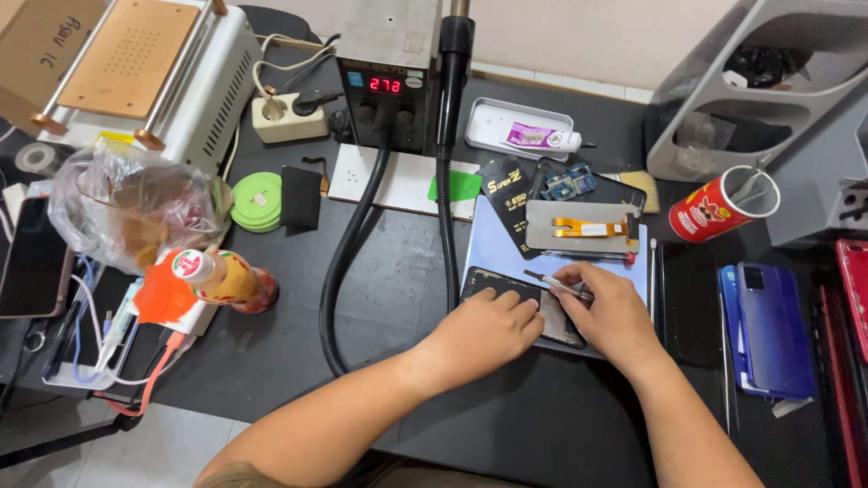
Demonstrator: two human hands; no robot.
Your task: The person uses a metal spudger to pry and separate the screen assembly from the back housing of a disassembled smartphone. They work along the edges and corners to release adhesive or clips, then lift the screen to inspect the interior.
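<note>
Left hand (493,325) lies curled, pressing down an opened phone (506,287) on the blue mat (493,253) near the table's front edge. Right hand (610,312) pinches tweezers (556,285) between closed fingers, tips over the phone.

Opened phone (520,303) lay on a mat (493,253) near the front middle of the bench (407,298). Left hand (488,330) rested on the phone's near edge; right hand (610,312) just beside it, holding tweezers (556,284) over the phone. Screen panel (583,227) lay behind the hands. Soldering station (389,77) stood further back, its hose (348,262) running forward, left of the phone. Can (723,205) stood to the right, bottle (226,278) well to the left.
</note>
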